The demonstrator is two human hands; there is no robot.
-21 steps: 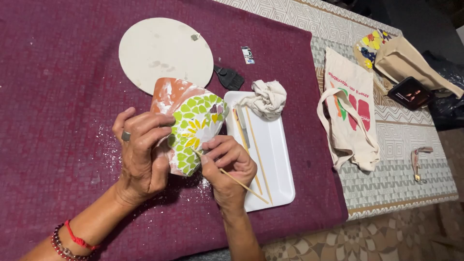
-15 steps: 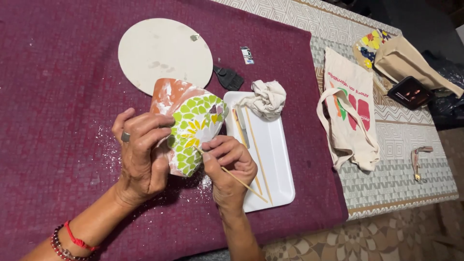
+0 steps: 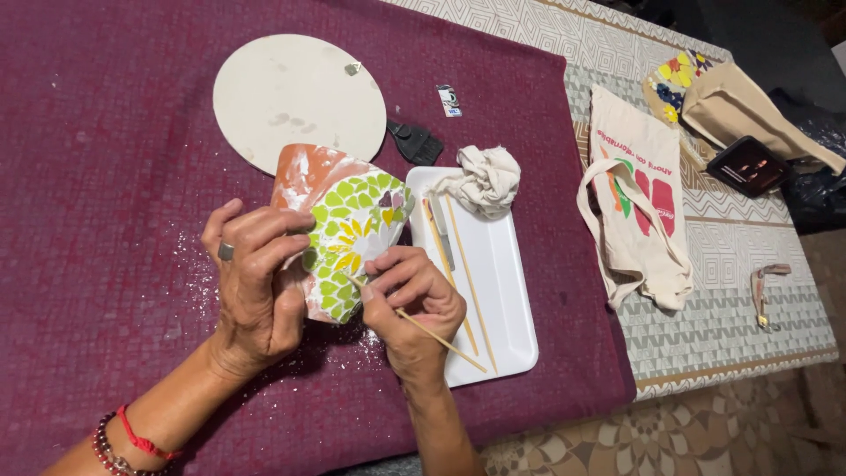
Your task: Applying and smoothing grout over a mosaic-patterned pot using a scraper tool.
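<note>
The pot [image 3: 339,234] was held tilted on its side above the maroon cloth [image 3: 106,176], near the middle of the counter's near half and just left of the white tray [image 3: 507,291]. The left hand [image 3: 256,286] was clamped around the pot's near flank, fingers spread over the mosaic, while the right hand [image 3: 414,304] was closed on a thin stick [image 3: 414,324], whose tip was pressed into the joints beside the yellow flower. Most of the visible face was already covered with green tiles and the yellow and white flower, and the joints there looked filled; the work was judged to be at the cleaning stage, with stray grout being picked from between the tiles. The upper band of the pot was left as bare terracotta smeared with white, so wiping there seemed still to be done. White crumbs were scattered on the cloth under and around the hands. Two more sticks [image 3: 463,264] and a crumpled rag [image 3: 483,181] were lying on the tray, unused. A pale round board [image 3: 295,101] was lying toward the far edge, with a small black tool [image 3: 414,141] just to its right. A cloth bag [image 3: 639,198] was lying well apart, toward the right edge.
</note>
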